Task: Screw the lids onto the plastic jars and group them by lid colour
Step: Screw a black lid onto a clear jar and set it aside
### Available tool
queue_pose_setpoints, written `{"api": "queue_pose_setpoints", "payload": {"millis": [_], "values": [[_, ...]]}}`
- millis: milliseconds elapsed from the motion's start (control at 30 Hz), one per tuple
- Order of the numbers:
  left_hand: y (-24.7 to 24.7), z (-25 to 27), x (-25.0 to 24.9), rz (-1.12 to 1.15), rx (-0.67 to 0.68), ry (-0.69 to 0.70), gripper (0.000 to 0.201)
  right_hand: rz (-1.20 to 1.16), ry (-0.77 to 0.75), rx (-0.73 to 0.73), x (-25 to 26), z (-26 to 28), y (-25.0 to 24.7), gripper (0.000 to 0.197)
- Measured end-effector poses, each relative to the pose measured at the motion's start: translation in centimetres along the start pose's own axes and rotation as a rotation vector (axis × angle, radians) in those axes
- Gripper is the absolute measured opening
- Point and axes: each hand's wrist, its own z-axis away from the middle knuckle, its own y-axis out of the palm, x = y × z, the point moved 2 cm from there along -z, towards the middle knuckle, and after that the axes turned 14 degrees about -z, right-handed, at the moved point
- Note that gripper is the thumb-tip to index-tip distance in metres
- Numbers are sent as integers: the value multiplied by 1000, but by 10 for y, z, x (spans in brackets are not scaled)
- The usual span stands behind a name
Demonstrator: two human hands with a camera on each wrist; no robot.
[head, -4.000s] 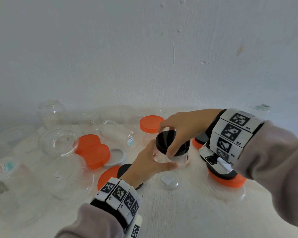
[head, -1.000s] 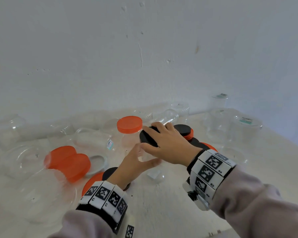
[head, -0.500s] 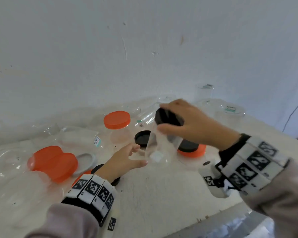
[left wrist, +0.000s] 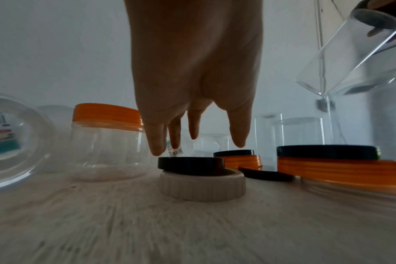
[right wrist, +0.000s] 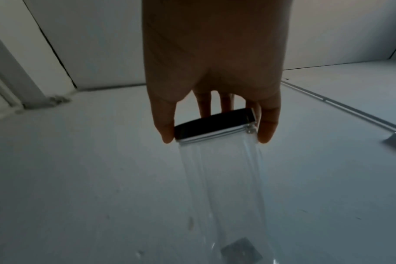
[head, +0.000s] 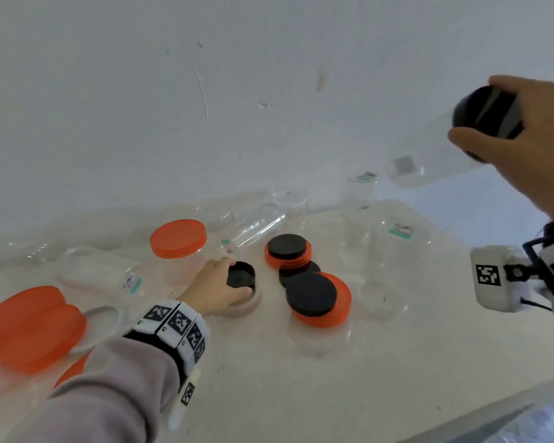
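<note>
since half a second ago the right hand (head: 525, 145) has gone up and off to the right, taking the clear jar (head: 429, 155) away from the middle of the bench (head: 301, 378), and the left hand (head: 216, 290) has gone forward to a loose black lid (head: 241, 275).

the right hand is holding the jar high in the air, well away from the bench. its thumb and fingers (right wrist: 164, 128) are curling around the black lid on the jar (head: 486, 111), and the jar is hanging tilted, with its bottom pointing down and to the left.

the left hand is reaching low over the bench. its fingertips (left wrist: 156, 146) are just at the far edge of the loose black lid, which is lying upside down and tilted on a pale lid (left wrist: 202, 185). the thumb is lying by the near side. the fingers are mostly straight and a bit spread, and i cannot tell if they are gripping the lid.

just to the right of that hand two black lids are sitting on orange lids (head: 320, 302), and another black lid is lying flat between them. a jar with an orange lid (head: 178, 239) is standing upright just behind the left hand. more orange lids (head: 34, 327) are lying far to the left, looking blurry. clear jars with no lids are standing and lying along the white wall (head: 205, 91).
</note>
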Motion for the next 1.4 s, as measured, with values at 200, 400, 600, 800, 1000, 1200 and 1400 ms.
{"api": "queue_pose_setpoints", "payload": {"millis": [200,400,600,800,1000,1200,1400], "values": [[8,-17,-7,-162,83,-185,77,156,200,102,-79,-22,21,73],[15,-26,-11,-227,109,-279,80,216,299,341,-133,-38,60,71],[14,-30,-9,-227,80,-318,78,237,328,470,-157,-55,83,62],[10,-27,-9,-180,28,-318,75,273,326,534,-170,-66,93,48],[9,-24,-13,-150,8,-302,90,423,307,640,-177,-75,98,53],[8,-21,-19,-72,-18,-281,96,540,323,716,-178,-75,95,59],[5,-20,-28,15,-84,-232,86,498,177,850,-130,-62,93,31]]}}
